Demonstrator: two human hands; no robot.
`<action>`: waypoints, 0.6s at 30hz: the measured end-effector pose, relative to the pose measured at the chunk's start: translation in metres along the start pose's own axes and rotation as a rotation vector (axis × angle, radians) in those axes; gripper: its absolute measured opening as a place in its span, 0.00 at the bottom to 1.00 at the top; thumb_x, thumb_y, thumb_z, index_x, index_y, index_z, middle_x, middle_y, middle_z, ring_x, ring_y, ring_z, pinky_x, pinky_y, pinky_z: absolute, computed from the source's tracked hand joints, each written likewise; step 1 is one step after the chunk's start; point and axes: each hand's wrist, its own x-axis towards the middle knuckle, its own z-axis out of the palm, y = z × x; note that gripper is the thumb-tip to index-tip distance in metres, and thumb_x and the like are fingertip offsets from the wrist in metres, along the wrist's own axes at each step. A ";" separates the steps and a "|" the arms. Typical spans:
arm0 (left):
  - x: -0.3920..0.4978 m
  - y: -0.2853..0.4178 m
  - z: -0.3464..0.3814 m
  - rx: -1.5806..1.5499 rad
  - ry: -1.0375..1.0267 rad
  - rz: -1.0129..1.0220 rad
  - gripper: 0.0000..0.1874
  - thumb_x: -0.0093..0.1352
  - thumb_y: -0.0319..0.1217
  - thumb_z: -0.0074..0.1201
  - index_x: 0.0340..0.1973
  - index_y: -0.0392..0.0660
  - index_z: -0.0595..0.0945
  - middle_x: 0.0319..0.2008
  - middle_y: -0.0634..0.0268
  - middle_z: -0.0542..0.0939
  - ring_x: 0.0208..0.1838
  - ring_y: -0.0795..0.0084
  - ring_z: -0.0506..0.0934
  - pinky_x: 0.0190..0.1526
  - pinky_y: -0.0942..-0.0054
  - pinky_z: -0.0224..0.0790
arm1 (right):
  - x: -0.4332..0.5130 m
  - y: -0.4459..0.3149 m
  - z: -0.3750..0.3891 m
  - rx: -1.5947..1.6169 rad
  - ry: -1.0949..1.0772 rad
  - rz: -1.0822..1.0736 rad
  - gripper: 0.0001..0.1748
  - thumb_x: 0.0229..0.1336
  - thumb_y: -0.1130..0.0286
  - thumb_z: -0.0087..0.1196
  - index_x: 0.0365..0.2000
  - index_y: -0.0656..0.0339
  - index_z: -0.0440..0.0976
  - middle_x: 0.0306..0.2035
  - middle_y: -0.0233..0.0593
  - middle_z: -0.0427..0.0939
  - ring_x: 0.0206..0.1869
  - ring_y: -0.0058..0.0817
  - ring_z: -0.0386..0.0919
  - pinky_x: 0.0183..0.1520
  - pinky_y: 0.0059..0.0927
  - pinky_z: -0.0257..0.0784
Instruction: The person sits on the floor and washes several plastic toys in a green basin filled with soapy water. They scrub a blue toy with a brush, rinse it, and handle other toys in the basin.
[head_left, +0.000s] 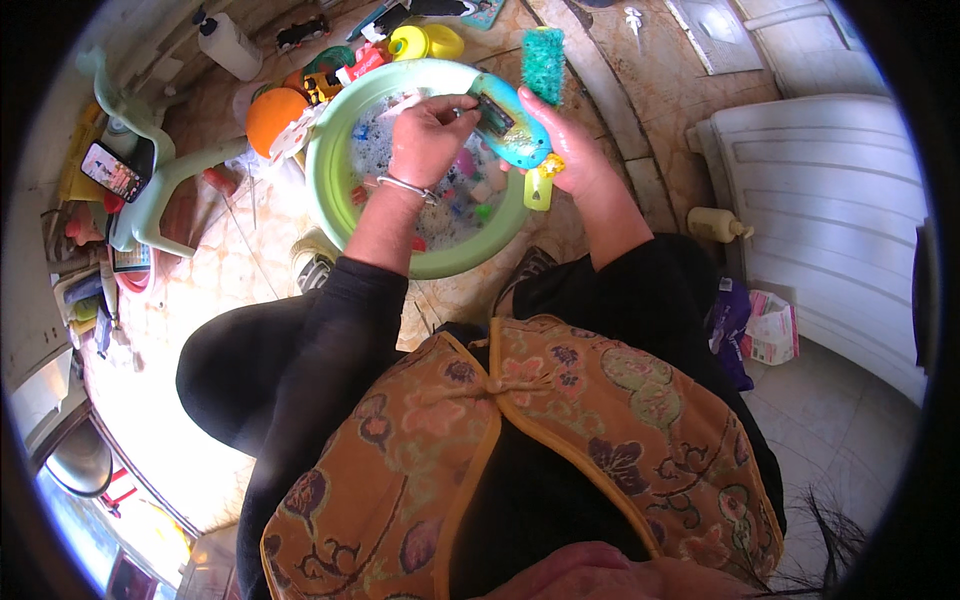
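My right hand (566, 146) holds a turquoise plastic toy (517, 139) above a light green basin (427, 266). A dark recess lies open on the toy's upward face. An orange-yellow piece (553, 165) and a yellow-green tab (538, 191) show at its lower end. My left hand (431, 139), with a bracelet at the wrist, has its fingertips bunched at the toy's left edge. A pale thing (401, 106) shows behind that hand; whether it is held is unclear. Foamy water in the basin surrounds several small coloured toys, among them a green piece (483, 211).
A green-bristled brush (542, 64) appears beyond my right hand. Left of the basin are an orange round object (276, 121), a pale green plastic chair (169, 176) and a phone (112, 171). A pump bottle (716, 224) lies at right, near a white ribbed panel (817, 202).
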 end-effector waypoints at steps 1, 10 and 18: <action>-0.003 0.006 0.005 -0.080 -0.021 -0.207 0.08 0.59 0.27 0.59 0.33 0.38 0.83 0.22 0.68 0.77 0.15 0.78 0.66 0.23 0.81 0.63 | 0.000 0.003 0.003 -0.017 0.072 -0.036 0.28 0.57 0.48 0.53 0.47 0.60 0.71 0.37 0.42 0.78 0.31 0.29 0.78 0.31 0.29 0.75; -0.008 0.015 0.018 -0.704 0.057 -0.685 0.08 0.59 0.25 0.52 0.32 0.34 0.80 0.18 0.63 0.75 0.11 0.80 0.61 0.14 0.79 0.49 | 0.000 0.015 -0.004 -0.666 0.214 -0.256 0.27 0.53 0.44 0.56 0.37 0.61 0.78 0.28 0.30 0.76 0.32 0.20 0.72 0.36 0.25 0.67; -0.010 0.021 0.019 -0.572 -0.009 -0.647 0.07 0.57 0.27 0.53 0.25 0.35 0.80 0.16 0.65 0.75 0.11 0.81 0.62 0.13 0.80 0.49 | -0.005 0.012 0.006 -0.652 0.180 -0.327 0.21 0.55 0.50 0.57 0.34 0.60 0.78 0.25 0.26 0.75 0.29 0.16 0.70 0.32 0.23 0.66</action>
